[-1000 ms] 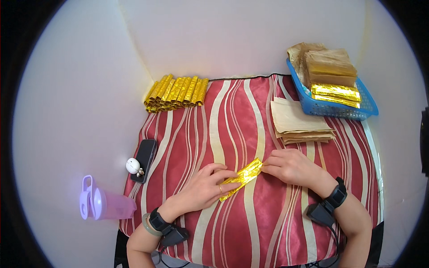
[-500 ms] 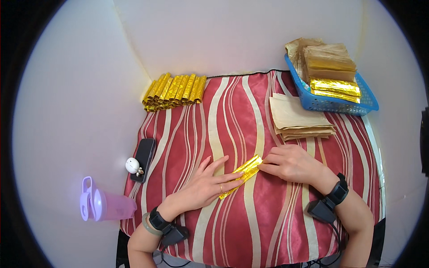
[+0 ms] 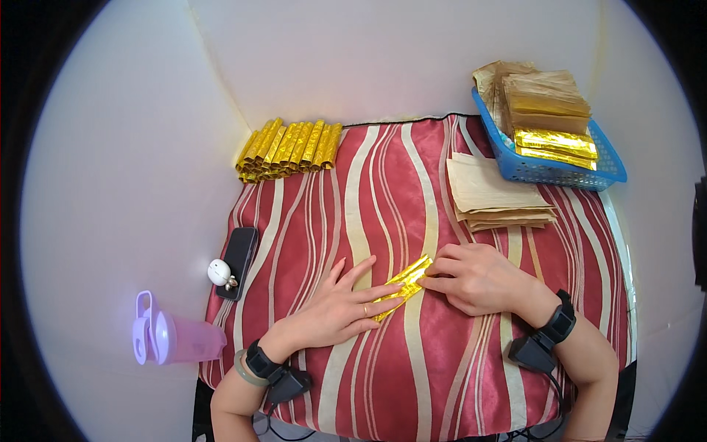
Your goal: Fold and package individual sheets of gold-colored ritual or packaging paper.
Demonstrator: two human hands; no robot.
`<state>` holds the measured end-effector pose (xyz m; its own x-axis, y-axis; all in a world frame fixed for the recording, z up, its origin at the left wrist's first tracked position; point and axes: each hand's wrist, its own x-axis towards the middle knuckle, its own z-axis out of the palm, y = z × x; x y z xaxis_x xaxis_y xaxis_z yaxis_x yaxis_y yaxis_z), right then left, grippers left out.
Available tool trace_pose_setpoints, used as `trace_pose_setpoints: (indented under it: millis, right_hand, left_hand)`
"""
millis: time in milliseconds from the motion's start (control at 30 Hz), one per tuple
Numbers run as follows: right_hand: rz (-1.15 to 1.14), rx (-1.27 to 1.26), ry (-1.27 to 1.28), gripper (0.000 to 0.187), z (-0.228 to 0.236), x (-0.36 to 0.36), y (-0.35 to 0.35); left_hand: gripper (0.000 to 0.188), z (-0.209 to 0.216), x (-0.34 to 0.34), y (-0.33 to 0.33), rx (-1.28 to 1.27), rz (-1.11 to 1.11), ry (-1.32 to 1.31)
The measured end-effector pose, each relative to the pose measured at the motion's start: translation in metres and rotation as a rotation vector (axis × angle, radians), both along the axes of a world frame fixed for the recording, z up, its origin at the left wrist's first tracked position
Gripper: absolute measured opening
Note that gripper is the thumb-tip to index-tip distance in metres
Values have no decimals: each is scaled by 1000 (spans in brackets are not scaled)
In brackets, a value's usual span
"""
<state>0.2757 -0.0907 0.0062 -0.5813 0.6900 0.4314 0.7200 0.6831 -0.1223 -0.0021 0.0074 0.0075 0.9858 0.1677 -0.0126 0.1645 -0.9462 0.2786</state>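
A folded strip of shiny gold foil paper (image 3: 414, 278) lies slantwise on the striped cloth in front of me. My left hand (image 3: 324, 315) rests flat across its lower left part with the fingers spread, a ring on one of them. At the strip's upper right end, my right hand (image 3: 477, 280) has its thumb and fingertips closed on the foil edge. Creases run lengthwise along the strip. The underside of the right fingers is hidden, as is the part of the foil beneath my left fingers.
Gold rolled tubes (image 3: 291, 151) are stacked at the far left. Tan paper sheets (image 3: 493, 188) lie at the far right beside a blue basket (image 3: 545, 173) with more paper and foil. A phone (image 3: 240, 258), a white earbud case (image 3: 218, 272) and a purple bottle (image 3: 188, 339) are on the left.
My right hand has shifted slightly down and left along the foil's edge. The strip's lower left end, visible before, is now mostly under my left fingers.
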Motion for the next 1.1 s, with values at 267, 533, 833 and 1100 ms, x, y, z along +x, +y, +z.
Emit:
trace_pose_setpoints:
  millis: [267, 533, 833, 1100]
  right_hand:
    - [3, -8, 20, 27, 0, 0, 1]
    - [14, 29, 4, 28, -4, 5, 3]
    - [-80, -261, -89, 75, -5, -19, -14]
    - [-128, -294, -108, 92, -5, -17, -15]
  left_hand:
    - [45, -2, -2, -2, 27, -10, 37]
    - [43, -3, -1, -2, -10, 2, 39]
    - [43, -2, -1, -5, -7, 18, 56]
    - [42, 0, -5, -10, 22, 55, 87]
